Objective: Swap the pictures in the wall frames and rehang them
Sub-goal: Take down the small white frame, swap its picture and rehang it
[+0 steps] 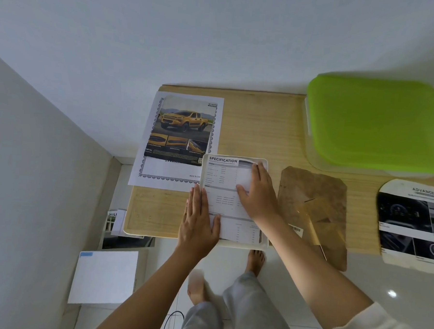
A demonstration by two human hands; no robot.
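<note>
Lying face-up at the near edge of the wooden table point(258, 131), a white frame point(264, 242) holds a printed sheet headed "SPECIFICATION" point(228, 190); the sheet sits inside the frame's raised rim, with the rim showing along the top, right and bottom sides.

Left hand point(200, 221): flat, fingers together and extended, palm down on the sheet's left edge, overlapping the frame's left side. Grips nothing.

Right hand point(258, 194): flat, fingers slightly spread, pressing the upper right part of the sheet. Grips nothing.

Just beyond the frame, touching its upper left corner: truck picture point(185, 130), a yellow pickup advert, lying on a larger white paper with a decorative border point(160, 171). The border paper overhangs the table's left edge.

Right of the frame: brown backing board point(312, 192) with a stand flap, its near end projecting past the table edge. A barcode label point(295, 229) shows between board and right forearm.

Far right: a curved-top sheet marked "ADVANCED" point(412, 225) with dark car-interior photos. Whether it sits in a frame cannot be told.

Back right: clear plastic box with green lid point(376, 122), lid on; contents not visible.

Floor, left of table: brochures point(117, 229) and a white sheet point(104, 276). Bare feet point(255, 260) below the table edge.
</note>
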